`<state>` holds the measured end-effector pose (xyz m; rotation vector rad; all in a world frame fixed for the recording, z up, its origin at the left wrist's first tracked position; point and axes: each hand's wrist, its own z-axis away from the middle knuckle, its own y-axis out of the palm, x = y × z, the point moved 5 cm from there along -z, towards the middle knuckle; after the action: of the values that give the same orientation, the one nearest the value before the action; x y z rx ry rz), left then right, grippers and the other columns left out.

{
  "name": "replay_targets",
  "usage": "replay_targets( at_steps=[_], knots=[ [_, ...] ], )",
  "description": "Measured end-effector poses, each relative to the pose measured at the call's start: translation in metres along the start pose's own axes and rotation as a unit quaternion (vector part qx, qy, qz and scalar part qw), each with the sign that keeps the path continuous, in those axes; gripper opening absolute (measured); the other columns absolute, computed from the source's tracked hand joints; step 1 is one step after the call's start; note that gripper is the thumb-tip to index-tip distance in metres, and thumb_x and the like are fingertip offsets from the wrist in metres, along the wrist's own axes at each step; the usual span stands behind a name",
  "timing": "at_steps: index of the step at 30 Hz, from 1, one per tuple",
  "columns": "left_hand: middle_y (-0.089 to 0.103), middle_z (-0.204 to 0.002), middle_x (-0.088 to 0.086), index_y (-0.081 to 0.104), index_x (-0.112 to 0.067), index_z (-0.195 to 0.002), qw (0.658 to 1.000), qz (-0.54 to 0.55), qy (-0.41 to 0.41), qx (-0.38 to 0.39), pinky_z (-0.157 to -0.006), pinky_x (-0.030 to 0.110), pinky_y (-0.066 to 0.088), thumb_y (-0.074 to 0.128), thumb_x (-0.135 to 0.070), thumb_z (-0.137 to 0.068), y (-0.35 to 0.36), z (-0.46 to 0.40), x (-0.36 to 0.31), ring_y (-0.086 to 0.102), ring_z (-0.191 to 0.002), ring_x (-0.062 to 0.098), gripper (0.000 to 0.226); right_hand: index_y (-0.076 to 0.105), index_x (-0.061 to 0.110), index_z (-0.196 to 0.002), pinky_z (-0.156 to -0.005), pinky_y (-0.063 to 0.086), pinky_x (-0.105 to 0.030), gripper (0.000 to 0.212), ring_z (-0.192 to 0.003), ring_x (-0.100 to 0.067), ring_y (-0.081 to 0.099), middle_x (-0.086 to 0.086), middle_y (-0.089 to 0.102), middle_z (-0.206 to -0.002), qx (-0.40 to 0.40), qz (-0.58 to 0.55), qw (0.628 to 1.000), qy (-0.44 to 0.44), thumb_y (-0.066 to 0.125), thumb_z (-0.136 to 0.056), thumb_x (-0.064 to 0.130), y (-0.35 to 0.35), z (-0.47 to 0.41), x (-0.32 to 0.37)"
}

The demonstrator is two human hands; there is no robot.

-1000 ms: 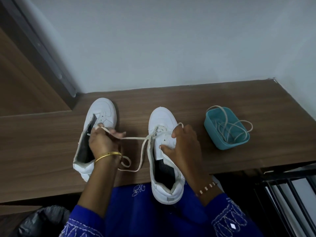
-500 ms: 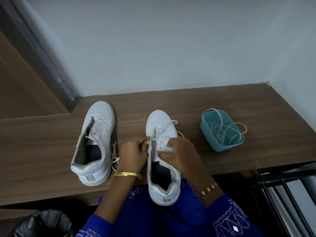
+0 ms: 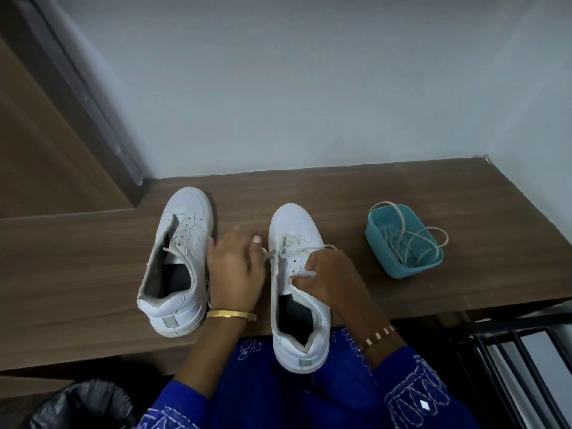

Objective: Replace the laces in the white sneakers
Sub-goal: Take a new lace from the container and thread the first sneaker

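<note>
Head view: right hand (image 3: 331,281) pinches the tongue of the right sneaker (image 3: 295,283). Left hand (image 3: 235,270), fingers loosely spread, touches the lace (image 3: 295,250) just beside that sneaker. Lace is judged limp and light; take it near its tip.

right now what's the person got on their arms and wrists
Bare hands, no gloves. The left hand has a plain gold bangle at the wrist. The right hand has a thin bracelet of alternating white and reddish-brown blocks. Both arms end in bright blue sleeves with white stitched embroidery, including leaf-like shapes and a small white diamond on the right one.
</note>
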<state>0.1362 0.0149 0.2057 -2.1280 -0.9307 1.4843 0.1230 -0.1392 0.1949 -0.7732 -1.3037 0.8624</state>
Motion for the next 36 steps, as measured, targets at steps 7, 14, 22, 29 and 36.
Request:
replay_targets(
  at_steps=[7,14,22,29,36],
  knots=[
    [0.055,-0.049,-0.004,0.062,-0.004,-0.059,0.985,0.071,-0.11,0.112,-0.05,0.016,0.031,0.063,-0.017,-0.087,0.02,0.011,0.013,0.042,-0.047,0.004,0.03,0.062,0.005,-0.107,-0.079,0.043,-0.023,0.039,-0.097,-0.017,0.058,-0.008,0.061,-0.106,0.01,0.01,1.0,-0.011,0.064,-0.083,0.036,-0.001,0.003,0.004],
    [0.055,-0.074,0.008,0.051,-0.018,-0.068,0.926,0.221,-0.264,-0.154,-0.067,0.029,0.045,0.041,-0.015,-0.091,-0.019,0.004,0.05,0.053,-0.065,0.01,0.025,0.061,0.005,-0.107,-0.075,0.04,-0.02,0.043,-0.096,-0.018,0.059,-0.007,0.065,-0.105,0.009,0.025,1.0,-0.01,0.066,-0.082,0.04,0.002,-0.001,0.004],
    [0.063,-0.106,0.017,0.061,-0.001,-0.109,0.998,-0.058,0.016,0.008,-0.092,0.042,0.042,0.038,-0.015,-0.08,0.0,0.003,0.011,0.056,-0.098,0.033,0.04,0.063,0.004,-0.1,-0.069,0.039,-0.021,0.041,-0.085,-0.016,0.058,-0.007,0.065,-0.094,0.002,0.023,1.0,-0.014,0.067,-0.08,0.04,0.004,-0.002,0.001],
    [0.069,-0.089,0.014,0.073,-0.007,-0.094,0.996,-0.001,-0.018,0.091,-0.075,0.023,0.039,0.061,-0.005,-0.084,0.026,0.01,0.012,0.062,-0.084,0.028,0.016,0.062,0.003,-0.088,-0.065,0.037,-0.023,0.036,-0.074,-0.015,0.052,-0.006,0.058,-0.08,-0.009,0.003,1.0,-0.014,0.068,-0.078,0.037,0.006,-0.002,-0.001],
    [0.058,-0.059,-0.013,0.05,-0.018,-0.073,0.893,0.325,-0.256,-0.179,-0.049,0.016,0.042,0.041,-0.014,-0.093,-0.01,0.02,0.04,0.051,-0.052,0.004,0.023,0.028,0.017,-0.051,-0.044,0.02,-0.017,0.055,-0.044,-0.008,0.027,0.007,0.026,-0.051,0.02,0.005,1.0,-0.013,0.073,-0.074,0.041,0.001,0.002,0.003]
  ],
)
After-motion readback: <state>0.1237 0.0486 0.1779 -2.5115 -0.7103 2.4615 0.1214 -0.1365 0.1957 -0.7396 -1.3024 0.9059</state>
